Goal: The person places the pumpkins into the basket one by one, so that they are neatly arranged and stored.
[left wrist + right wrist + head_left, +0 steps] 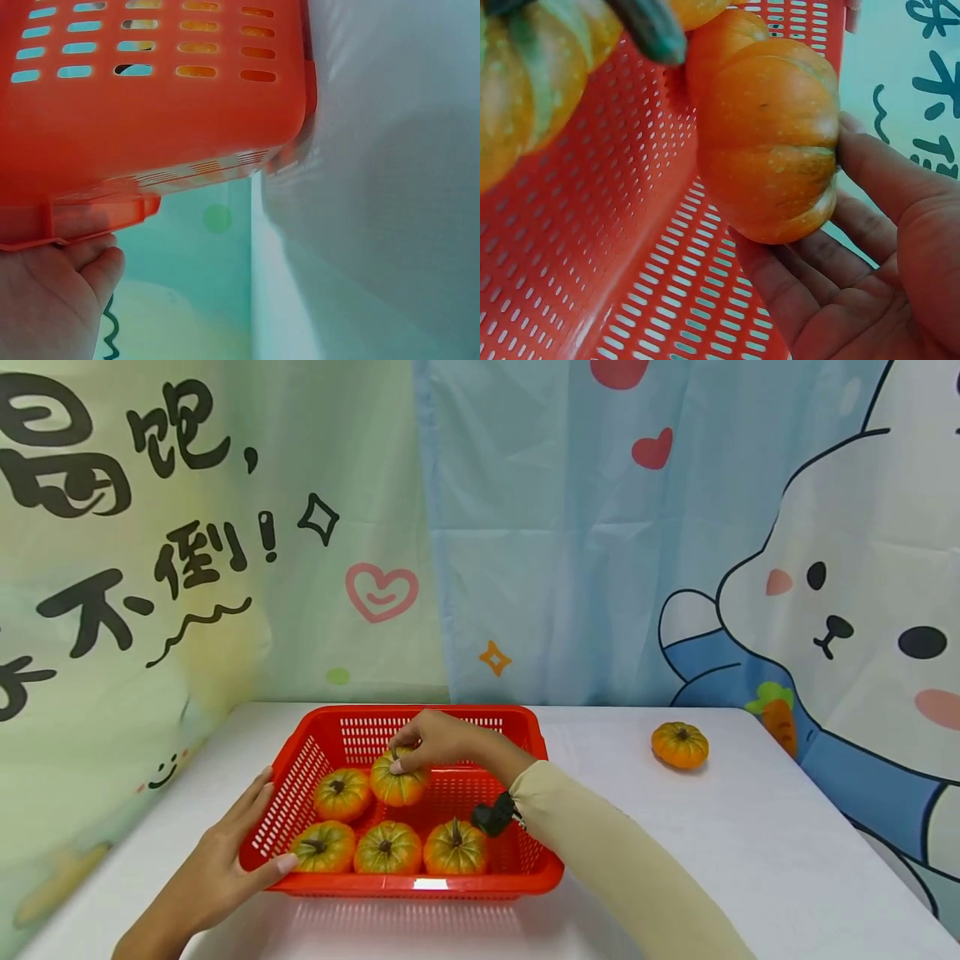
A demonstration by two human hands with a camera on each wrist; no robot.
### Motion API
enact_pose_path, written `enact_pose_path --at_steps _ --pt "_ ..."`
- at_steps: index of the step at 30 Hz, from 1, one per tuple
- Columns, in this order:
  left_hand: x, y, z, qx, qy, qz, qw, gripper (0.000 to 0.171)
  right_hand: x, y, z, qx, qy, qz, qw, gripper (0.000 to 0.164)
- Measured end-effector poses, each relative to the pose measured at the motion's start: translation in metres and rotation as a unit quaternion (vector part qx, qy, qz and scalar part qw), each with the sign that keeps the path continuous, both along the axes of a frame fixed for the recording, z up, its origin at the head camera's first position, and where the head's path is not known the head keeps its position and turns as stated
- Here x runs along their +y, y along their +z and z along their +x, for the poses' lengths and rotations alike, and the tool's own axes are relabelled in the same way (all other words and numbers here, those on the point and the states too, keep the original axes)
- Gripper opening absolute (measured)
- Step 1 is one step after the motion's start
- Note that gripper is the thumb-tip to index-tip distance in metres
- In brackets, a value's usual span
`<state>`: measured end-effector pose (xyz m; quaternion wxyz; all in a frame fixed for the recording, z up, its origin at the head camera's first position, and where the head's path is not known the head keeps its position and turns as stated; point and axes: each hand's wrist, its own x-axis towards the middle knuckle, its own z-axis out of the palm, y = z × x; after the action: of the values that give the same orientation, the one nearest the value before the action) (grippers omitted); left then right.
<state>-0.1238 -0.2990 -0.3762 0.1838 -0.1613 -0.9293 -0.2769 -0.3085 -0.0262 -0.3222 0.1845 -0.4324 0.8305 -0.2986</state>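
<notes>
In the head view a red plastic basket (pixel 420 883) stands on the table, with several small orange-green pumpkins in it. My right hand (pixel 438 739) grips one pumpkin (pixel 399 783) near the basket's far side. The right wrist view shows thumb and fingers either side of this pumpkin (pixel 772 142), over the slotted basket wall. Near its front left corner, my left hand (pixel 213 868) holds the basket by the rim, thumb on top. Fingers (pixel 103 270) tuck beneath the rim in the left wrist view. Beside the held pumpkin sits another pumpkin (pixel 342 795).
Three pumpkins line the basket's front side, among them a middle one (pixel 387 848). A single pumpkin (pixel 679 745) lies on the white table (pixel 637 827) to the right, outside the basket. Behind the table hangs a printed curtain (pixel 525 527).
</notes>
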Motion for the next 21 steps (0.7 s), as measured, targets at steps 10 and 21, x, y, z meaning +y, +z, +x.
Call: enact_pose_path --at_steps 10,21 --pt "0.000 -0.001 -0.002 0.000 0.000 0.002 1.0000 0.087 -0.007 -0.010 0.003 0.012 -0.008 0.050 0.999 0.038" --pt "-0.001 -0.001 0.000 0.009 -0.001 -0.003 1.0000 0.087 -0.008 -0.012 0.005 -0.009 0.005 0.084 0.996 0.055"
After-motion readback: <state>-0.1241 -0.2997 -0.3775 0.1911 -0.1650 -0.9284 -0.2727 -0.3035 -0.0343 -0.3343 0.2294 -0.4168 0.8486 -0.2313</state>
